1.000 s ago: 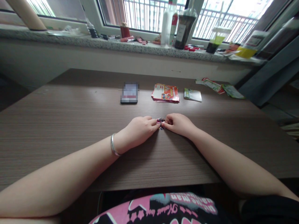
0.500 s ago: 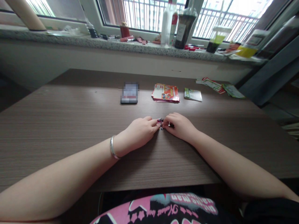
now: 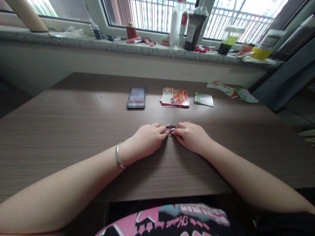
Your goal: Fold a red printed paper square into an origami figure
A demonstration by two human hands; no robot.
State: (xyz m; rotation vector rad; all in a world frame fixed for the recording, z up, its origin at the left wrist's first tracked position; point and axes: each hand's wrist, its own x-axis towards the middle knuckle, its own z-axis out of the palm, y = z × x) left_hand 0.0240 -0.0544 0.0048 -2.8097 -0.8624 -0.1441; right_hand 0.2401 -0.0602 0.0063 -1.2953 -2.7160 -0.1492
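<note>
Between my hands, on the brown table [image 3: 98, 141], lies a small dark, red and silvery folded piece [image 3: 170, 128], mostly covered by fingers; its exact kind cannot be made out. My left hand [image 3: 150, 139], with a silver bangle on its wrist, presses the piece's left side with its fingertips. My right hand [image 3: 192, 136] has its fingers closed at the right side. Beyond the hands sits a stack of red and white printed cards or packets [image 3: 174, 97]. Right of it is a smaller green and white stack [image 3: 203, 99].
A phone-like device [image 3: 136, 98] with a blurred screen lies at the back left. Green and red printed strips [image 3: 226, 90] are at the far right corner. Bottles, cups and small items crowd the stone windowsill [image 3: 152, 50] behind the table.
My right hand has flattened and lowered, its fingers shifting slightly right and nearer to me, so more of the piece shows. My left hand has stayed in place.
</note>
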